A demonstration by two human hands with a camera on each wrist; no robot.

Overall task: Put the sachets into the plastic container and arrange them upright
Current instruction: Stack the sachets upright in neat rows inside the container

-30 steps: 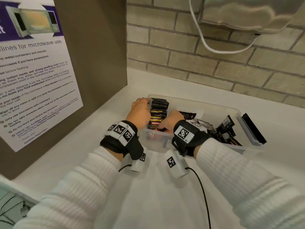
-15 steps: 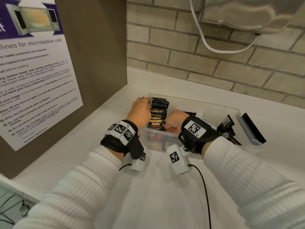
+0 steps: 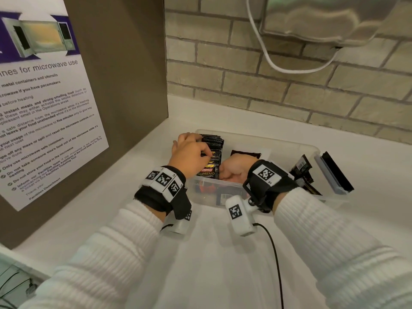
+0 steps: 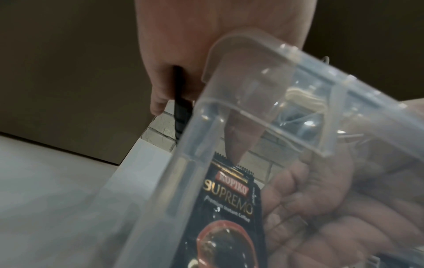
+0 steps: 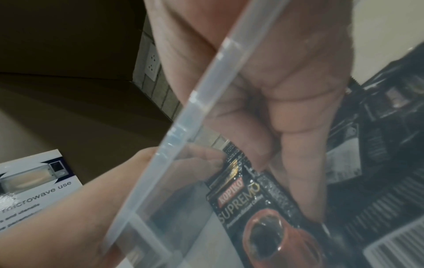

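1. At the left end of the container (image 3: 289,142), which sits on the white counter (image 3: 223,253), a row of sachets (image 3: 211,150) stands upright against the end wall. More sachets (image 3: 303,168) lie loose and tilted at the right end.
2. Left hand (image 3: 189,157): its fingers curl over the tops of the row and pinch the upper edges. The left wrist view shows a fingertip (image 4: 236,154) touching the serrated top of the front sachet (image 4: 231,208). Best to keep that light downward hold so the row does not fan open.
3. Right hand (image 3: 236,172): it sits inside the container just beside the front sachet, fingers bent against the pack's face and side. Whether it pinches the pack or only presses it, I cannot tell.
4. The step in hand looks like squaring the row. Press the front pack flat toward the end wall, level the tops, then let go slowly.
5. Risk: the foil is slick, so a quick release may tip the row forward into the open middle.
6. Next likely need: lift the loose sachets from the right end and add them at the front of the row.
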